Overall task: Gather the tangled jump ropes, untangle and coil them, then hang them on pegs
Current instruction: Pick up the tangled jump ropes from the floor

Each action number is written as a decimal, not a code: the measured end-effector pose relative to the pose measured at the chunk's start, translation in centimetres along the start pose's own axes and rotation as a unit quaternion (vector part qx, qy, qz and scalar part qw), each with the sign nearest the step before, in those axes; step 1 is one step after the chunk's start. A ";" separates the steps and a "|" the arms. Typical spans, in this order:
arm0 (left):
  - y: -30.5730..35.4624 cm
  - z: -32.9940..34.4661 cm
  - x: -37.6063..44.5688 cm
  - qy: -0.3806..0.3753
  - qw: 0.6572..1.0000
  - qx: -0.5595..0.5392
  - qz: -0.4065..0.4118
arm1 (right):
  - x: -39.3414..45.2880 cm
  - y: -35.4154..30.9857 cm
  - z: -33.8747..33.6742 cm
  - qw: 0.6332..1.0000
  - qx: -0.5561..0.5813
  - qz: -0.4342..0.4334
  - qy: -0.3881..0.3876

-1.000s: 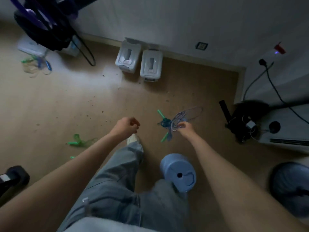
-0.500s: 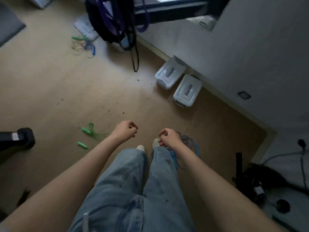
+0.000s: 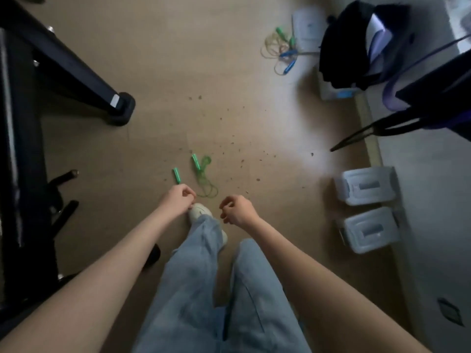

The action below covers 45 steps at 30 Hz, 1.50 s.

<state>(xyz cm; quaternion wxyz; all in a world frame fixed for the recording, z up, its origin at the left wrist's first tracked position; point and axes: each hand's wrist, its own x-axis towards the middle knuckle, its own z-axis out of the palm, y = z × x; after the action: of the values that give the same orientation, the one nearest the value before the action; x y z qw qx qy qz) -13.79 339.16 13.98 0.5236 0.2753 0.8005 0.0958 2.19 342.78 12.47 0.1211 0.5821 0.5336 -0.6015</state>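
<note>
A person stands looking down at a tan floor [image 3: 158, 72], both bare forearms stretched forward above jeans and a pale shoe [image 3: 200, 211]. The left hand [image 3: 178, 200] has its fingers curled in toward the palm; no rope shows in it, though whether it pinches anything thin cannot be told. The right hand [image 3: 235, 210] is loosely curled too and seems to hold nothing. On the floor just ahead of the left hand lies a green plastic jump rope [image 3: 204, 174], one short green handle [image 3: 176, 175] lying apart beside the other handle and a small snarl of thin green cord. Farther off, near the upper right by a dark bag [image 3: 356, 47], sits a second tangle of yellowish cord with green and blue handles [image 3: 283, 48]. Two grey lidded plastic boxes [image 3: 367, 207] stand by the wall at right. The work seems to be at the gathering stage. The next move would likely call for bending down and closing a hand around the green handles, lifting so the cord trails free rather than knotting tighter.
</note>
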 end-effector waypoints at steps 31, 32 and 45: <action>12.3 -10.0 14.5 -0.173 0.959 -0.168 0.147 | 10.5 -18.6 -13.4 0.972 0.177 -0.152 0.037; 15.1 -11.1 13.4 -0.176 0.954 -0.209 0.124 | 9.2 -19.8 -15.2 0.955 0.255 -0.147 0.036; 49.1 -21.7 20.4 -0.108 0.848 -0.507 0.107 | 14.3 -35.8 -35.8 0.883 0.451 -0.128 -0.036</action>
<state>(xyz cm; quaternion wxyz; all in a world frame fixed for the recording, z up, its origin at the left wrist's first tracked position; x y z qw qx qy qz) -22.60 393.87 29.02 0.6604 0.0635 0.5442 0.5136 -9.00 391.95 27.39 -0.2131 0.4783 0.2696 -0.8081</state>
